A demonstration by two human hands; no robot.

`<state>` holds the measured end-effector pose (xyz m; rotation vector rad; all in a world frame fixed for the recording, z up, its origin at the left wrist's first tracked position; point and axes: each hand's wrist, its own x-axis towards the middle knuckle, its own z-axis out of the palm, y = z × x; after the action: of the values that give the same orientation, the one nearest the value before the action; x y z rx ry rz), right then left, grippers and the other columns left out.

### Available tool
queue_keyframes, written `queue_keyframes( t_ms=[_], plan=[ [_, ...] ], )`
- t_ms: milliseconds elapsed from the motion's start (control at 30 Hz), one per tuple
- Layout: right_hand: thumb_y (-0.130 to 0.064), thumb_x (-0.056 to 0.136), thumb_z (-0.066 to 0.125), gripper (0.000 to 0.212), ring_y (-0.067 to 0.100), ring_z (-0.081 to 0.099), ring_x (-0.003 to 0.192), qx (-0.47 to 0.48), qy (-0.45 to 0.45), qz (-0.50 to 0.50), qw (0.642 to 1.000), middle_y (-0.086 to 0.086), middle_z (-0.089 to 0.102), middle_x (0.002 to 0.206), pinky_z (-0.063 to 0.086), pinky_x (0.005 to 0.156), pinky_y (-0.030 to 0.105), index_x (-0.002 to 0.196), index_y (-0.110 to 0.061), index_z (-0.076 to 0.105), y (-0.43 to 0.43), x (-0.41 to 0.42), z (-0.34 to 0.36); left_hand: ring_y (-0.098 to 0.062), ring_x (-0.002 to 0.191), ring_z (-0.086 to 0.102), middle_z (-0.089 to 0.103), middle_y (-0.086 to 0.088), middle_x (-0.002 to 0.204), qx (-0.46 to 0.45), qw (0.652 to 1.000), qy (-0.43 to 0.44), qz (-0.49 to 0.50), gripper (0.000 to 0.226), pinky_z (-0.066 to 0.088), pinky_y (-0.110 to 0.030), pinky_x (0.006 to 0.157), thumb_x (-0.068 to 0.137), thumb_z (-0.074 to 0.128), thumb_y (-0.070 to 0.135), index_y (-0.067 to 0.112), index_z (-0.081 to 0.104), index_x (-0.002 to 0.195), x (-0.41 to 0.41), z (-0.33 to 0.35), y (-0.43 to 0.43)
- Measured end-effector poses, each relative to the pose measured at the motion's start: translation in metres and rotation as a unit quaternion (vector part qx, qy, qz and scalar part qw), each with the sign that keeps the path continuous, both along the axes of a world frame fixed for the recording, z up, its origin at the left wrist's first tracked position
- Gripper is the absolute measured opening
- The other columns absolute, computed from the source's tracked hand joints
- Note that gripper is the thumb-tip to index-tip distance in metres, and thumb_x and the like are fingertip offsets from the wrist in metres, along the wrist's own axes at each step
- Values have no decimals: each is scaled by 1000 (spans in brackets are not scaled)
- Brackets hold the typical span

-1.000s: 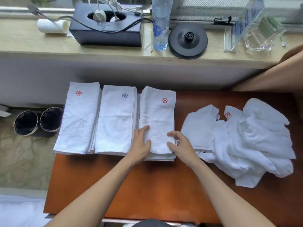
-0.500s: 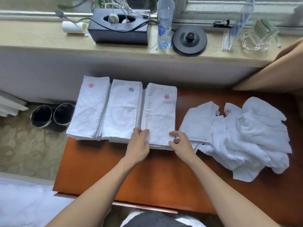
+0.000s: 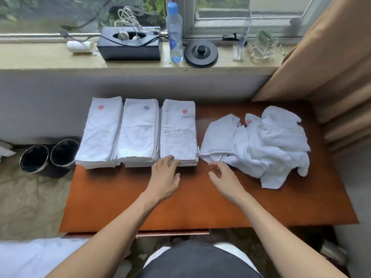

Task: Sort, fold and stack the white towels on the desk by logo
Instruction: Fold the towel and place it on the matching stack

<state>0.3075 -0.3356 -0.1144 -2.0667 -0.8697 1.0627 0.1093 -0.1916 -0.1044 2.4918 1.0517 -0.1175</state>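
Observation:
Three stacks of folded white towels lie side by side on the brown desk [image 3: 200, 201]: a left stack [image 3: 100, 135] with a red flower logo, a middle stack [image 3: 138, 133] with a blue logo, and a right stack [image 3: 178, 133] with a red logo. A loose heap of unfolded white towels [image 3: 267, 145] lies to the right, one red logo showing. My left hand [image 3: 165, 175] touches the near edge of the right stack with straight fingers. My right hand [image 3: 222, 175] hovers with relaxed fingers just in front of the heap's near left corner and holds nothing.
The window sill behind carries a black box with cables [image 3: 130, 45], a water bottle [image 3: 174, 35], a round black kettle base [image 3: 201, 53], a rolled cloth [image 3: 80, 47] and glassware [image 3: 261, 49]. Two dark cups [image 3: 50, 157] stand left of the desk. A tan curtain [image 3: 321, 67] hangs right.
My right hand has left the right stack and moved right toward the heap. My left hand has slid back to the stack's near edge. The camera view has pulled back.

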Motion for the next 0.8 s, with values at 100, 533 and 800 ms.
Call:
queue_keyframes(
  t_ms=[100, 533, 800],
  plan=[
    [-29, 101, 57, 34, -1, 52, 121, -12, -48, -35, 998, -16, 55, 132, 40, 103, 22, 134, -30, 59, -36, -5, 12, -25, 143, 30, 38, 0, 155, -10, 998, -23, -58, 48, 22, -43, 115, 101, 51, 32, 24, 46, 148, 8, 0, -16],
    [-31, 105, 56, 30, 5, 49, 128, -62, -54, -177, 981, -15, 53, 137, 41, 105, 26, 136, -34, 57, -165, 13, 46, -21, 149, 26, 36, 4, 159, -26, 980, -47, -192, 49, 17, -45, 121, 103, 47, 36, 25, 43, 151, 74, 14, -118],
    [-28, 105, 55, 28, -2, 49, 123, -14, -28, -196, 980, -24, 54, 129, 39, 101, 22, 131, -38, 59, -253, 104, 33, -21, 145, 29, 40, 3, 156, -15, 974, -41, -224, 52, 16, -43, 120, 99, 47, 28, 24, 42, 151, 184, 17, -198]
  ],
)
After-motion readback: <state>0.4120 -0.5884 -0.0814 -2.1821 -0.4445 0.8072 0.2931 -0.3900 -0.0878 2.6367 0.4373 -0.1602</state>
